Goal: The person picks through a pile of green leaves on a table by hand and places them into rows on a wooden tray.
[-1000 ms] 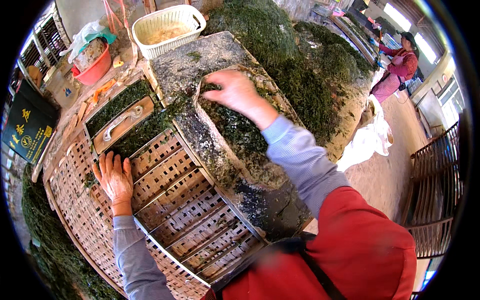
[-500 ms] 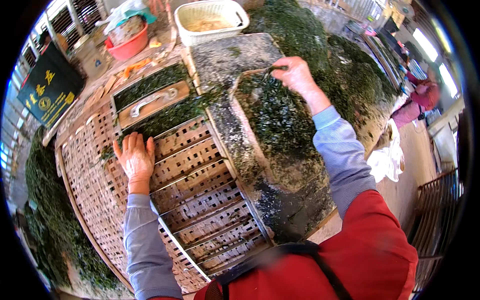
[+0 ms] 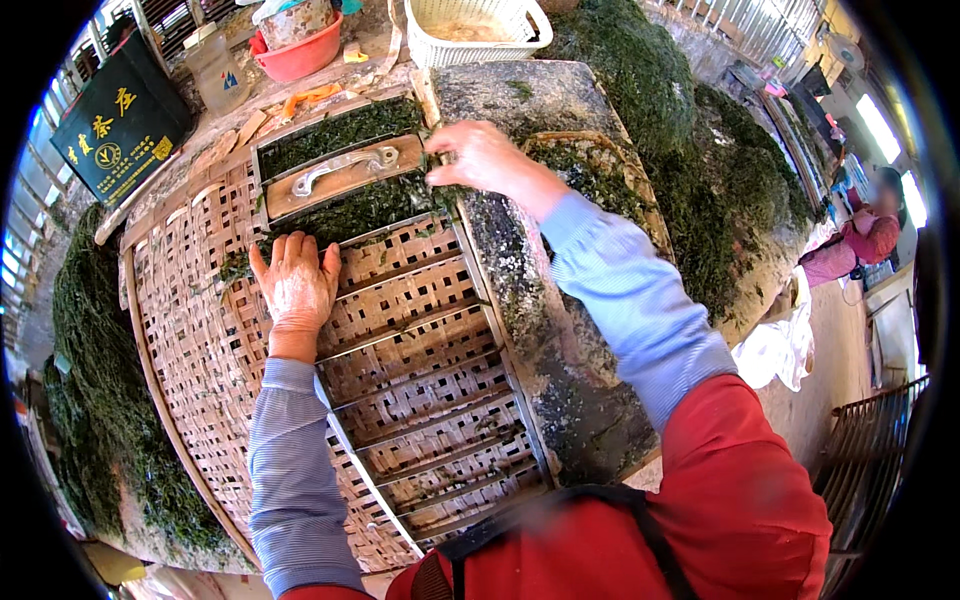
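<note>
A wooden block (image 3: pixel 345 188) with a pale metal handle (image 3: pixel 345 166) lies across the far end of a slatted metal frame (image 3: pixel 338 445). Dark green leafy strands (image 3: pixel 345 133) lie on both sides of it. My left hand (image 3: pixel 297 283) lies with fingers spread at the frame's near-left corner, by the leafy strip. Beside the block's right end, my right hand (image 3: pixel 488 165) has its fingers curled inward; what they hold, if anything, is hidden. Under the frame is a woven bamboo tray (image 3: pixel 200 330).
At right sits a leaf-strewn dark slab (image 3: pixel 510 90), with heaped dark green leaves (image 3: pixel 625 80) beyond. A white basket (image 3: pixel 470 45), red basin (image 3: pixel 300 58) and dark green printed bag (image 3: pixel 125 120) stand at the back. A person (image 3: pixel 865 240) is at far right.
My right hand has moved left from the leafy heap on the slab to the block's right end. My left hand stays at the frame's corner. The view has shifted slightly.
</note>
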The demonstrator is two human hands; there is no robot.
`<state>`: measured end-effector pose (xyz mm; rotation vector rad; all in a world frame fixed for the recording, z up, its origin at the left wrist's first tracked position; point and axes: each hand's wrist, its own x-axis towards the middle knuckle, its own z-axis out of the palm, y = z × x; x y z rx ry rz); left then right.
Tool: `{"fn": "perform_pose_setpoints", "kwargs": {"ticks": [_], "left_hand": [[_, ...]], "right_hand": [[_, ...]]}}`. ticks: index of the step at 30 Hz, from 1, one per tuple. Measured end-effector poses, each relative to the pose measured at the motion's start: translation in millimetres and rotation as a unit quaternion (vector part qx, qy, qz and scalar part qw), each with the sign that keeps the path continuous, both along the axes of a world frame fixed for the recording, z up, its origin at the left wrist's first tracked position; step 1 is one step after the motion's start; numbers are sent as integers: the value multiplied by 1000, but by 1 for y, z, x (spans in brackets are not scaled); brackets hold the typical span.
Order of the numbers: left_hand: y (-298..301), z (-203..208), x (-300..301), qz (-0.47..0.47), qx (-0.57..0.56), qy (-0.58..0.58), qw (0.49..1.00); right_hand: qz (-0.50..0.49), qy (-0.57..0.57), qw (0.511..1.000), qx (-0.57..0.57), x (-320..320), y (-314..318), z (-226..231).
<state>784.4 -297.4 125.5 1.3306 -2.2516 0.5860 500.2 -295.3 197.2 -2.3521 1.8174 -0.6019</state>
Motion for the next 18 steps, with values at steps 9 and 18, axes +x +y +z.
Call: {"fn": "perform_pose_setpoints", "kwargs": {"ticks": [9,18], "left_hand": [[6,8,-89,-181,119,117,969],[6,12,-121,-97,236,-17,967]], "right_hand": [[-58,125,988,-63,-19,31,-28],[129,-130,972,-149,44,-19,-35]]}}
